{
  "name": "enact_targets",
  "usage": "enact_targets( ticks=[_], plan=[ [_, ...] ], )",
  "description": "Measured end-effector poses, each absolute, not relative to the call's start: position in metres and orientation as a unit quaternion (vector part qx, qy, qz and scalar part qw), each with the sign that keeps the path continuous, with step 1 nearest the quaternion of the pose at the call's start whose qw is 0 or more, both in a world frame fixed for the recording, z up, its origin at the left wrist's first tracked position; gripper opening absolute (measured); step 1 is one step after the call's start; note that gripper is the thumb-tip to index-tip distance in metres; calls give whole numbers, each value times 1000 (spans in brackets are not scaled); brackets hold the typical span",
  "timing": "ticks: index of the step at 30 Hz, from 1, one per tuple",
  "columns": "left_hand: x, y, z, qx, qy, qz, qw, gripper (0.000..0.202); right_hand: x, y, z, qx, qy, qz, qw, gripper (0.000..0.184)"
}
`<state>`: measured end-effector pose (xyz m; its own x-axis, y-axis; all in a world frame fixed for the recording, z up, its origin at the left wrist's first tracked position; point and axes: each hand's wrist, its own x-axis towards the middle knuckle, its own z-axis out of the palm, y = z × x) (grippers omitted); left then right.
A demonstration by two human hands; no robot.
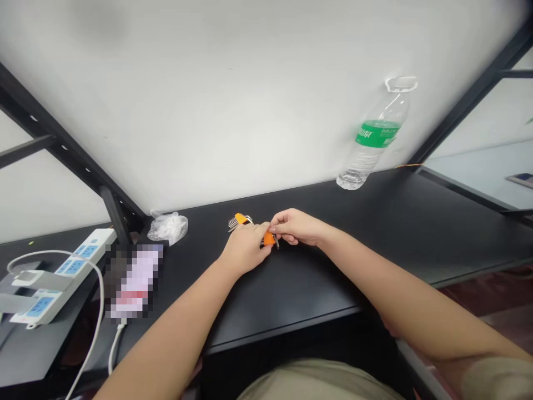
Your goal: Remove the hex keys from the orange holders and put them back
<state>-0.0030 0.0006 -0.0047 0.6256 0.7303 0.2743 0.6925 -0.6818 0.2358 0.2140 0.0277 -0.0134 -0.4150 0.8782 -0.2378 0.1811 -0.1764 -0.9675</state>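
Observation:
My left hand (246,247) is closed around an orange hex key holder (268,238), low over the black desk. Part of the holder is covered by my fingers. A dark metal hex key (277,242) sticks out at its right side. My right hand (298,226) is pinched at the holder's right end, thumb and forefinger together; what lies between the fingertips is too small to make out. Just beyond my left hand rests another orange hex key holder (240,218), with several thin metal keys pointing left and bent ends on its right.
A clear water bottle (377,133) with a green label stands by the wall. Left lie a crumpled plastic bag (169,228), a blurred-out phone-like item (135,283) on a white cable (115,347), and a white power strip (73,272). Black frame bars (62,133) slant at both sides.

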Motion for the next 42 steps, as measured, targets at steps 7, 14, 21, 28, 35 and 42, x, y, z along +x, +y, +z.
enact_targets(
  ticks=[7, 14, 21, 28, 35, 42],
  plan=[
    [-8, 9, -15, 862, 469, 188, 32, 48, 206, 26, -13, -502, -582, 520, 372, 33],
    [-6, 7, -9, 883, 428, 192, -2, 26, 190, 16, -10, -437, -517, 615, 405, 34],
    [-9, 11, -12, 875, 443, 196, 14, 45, 187, 14, -14, -479, -556, 547, 404, 33],
    [-12, 15, -18, 869, 456, 189, 28, 54, 186, 7, -8, -493, -637, 492, 329, 34],
    [-17, 19, -16, 856, 479, 180, 71, 63, 247, 43, -15, -580, -747, 198, 256, 28],
    [-16, 19, -14, 860, 465, 184, 103, 39, 257, 51, -25, -565, -816, 52, 110, 13]
  ],
)
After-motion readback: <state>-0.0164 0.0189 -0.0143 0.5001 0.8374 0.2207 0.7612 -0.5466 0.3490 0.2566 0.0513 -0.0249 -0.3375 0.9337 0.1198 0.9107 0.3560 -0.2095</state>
